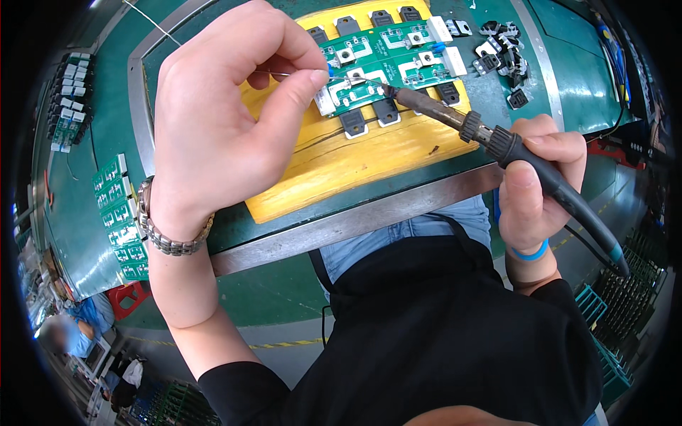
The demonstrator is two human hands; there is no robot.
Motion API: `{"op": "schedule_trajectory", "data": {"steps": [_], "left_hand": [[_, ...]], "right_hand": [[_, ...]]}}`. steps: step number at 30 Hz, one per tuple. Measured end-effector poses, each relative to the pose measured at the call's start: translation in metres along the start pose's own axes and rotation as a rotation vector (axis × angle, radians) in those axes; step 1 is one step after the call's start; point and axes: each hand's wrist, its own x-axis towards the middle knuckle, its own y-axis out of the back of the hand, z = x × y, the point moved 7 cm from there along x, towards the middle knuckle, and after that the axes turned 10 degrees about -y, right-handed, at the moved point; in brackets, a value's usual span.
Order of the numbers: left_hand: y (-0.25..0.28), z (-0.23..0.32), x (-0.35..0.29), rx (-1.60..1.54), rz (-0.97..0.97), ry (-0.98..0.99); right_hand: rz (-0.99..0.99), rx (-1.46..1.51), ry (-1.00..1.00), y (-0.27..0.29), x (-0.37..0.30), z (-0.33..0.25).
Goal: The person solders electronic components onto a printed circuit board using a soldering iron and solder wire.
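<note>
Two hands up over the bench [298, 243], and straight to the left hand [227, 124]: thumb and forefinger pressed together, pinching thin wire [275, 73]. Best held lightly here, fed in small touches, never allowed to sag. On to the middle, to the soldering iron [510, 145], reaching away and leftward: warm the spot first, then bring in wire, then lift off cleanly, with hot metal well clear of those pinched fingertips [311, 81]. Actual contact between tip [390, 91], wire and board? Impossible to tell from this angle. Over to the right hand [529, 209], closed around the handle [565, 190]; better steady, no pressing down.

Now for placement! Lower green board [359, 98] on the yellow block [320, 177], just beside the left fingertips and running rightward; well left of the right hand, and farther off. Black parts [353, 122] along the near edge: don't nudge these.
</note>
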Motion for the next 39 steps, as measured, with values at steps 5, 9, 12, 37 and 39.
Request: {"op": "schedule_trajectory", "data": {"steps": [5, 9, 12, 37, 39], "left_hand": [[-0.001, 0.001, 0.001, 0.013, -0.010, -0.018], [-0.002, 0.005, -0.003, -0.047, 0.090, -0.079], [0.001, 0.016, 0.008, -0.043, 0.042, -0.077], [0.000, 0.010, 0.000, -0.064, 0.139, -0.144], [-0.002, 0.010, -0.001, -0.071, 0.139, -0.142]], "right_hand": [[0.005, 0.026, -0.017, -0.001, 0.000, 0.001], [0.005, 0.049, -0.022, -0.002, 0.000, 0.001], [0.005, 0.045, -0.031, -0.002, 0.000, 0.001], [-0.012, 0.064, -0.027, -0.006, 0.000, 0.000], [-0.005, 0.097, -0.059, -0.008, 0.000, 0.001]]}}
